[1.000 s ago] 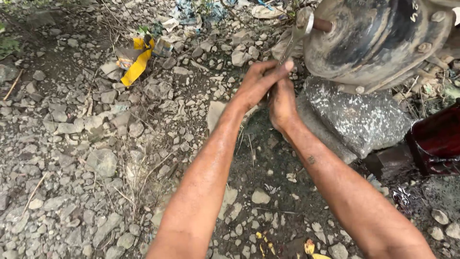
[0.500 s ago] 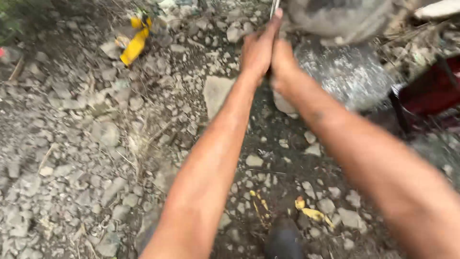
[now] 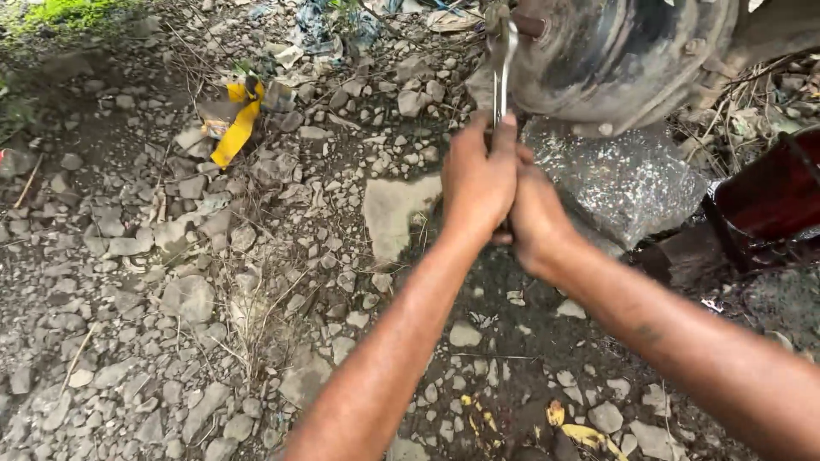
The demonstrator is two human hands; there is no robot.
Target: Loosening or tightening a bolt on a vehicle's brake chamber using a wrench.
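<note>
Both hands are wrapped together around the lower shaft of a metal wrench (image 3: 500,72), the left hand (image 3: 478,183) on the outer side with its fingers curled tight and the thumb laid up along the handle, the right hand (image 3: 534,218) pressed in against it from behind, also closed on the handle as far as can be seen. The doubled grip looks like a way to put the weight of both arms on one lever. The wrench stands nearly upright just left of the brake drum (image 3: 615,55), its upper end reaching a fitting at the drum's left edge beside a rusty stub (image 3: 530,24); how it seats there is too small to tell. The dark, dirty drum hangs at the top of the view with small bolts along its rim, and directly below it sits a large grey rock (image 3: 623,179), seemingly propping it off the ground. Right of the drum, lower down, lies a dark red container (image 3: 764,209), partly cut off. The ground is outdoor dirt strewn with grey broken stones (image 3: 188,299); far left of the drum lies a crumpled yellow wrapper (image 3: 235,128), with a strip of green grass (image 3: 77,13) in the far corner and yellow leaf scraps (image 3: 581,431) well below the drum.
</note>
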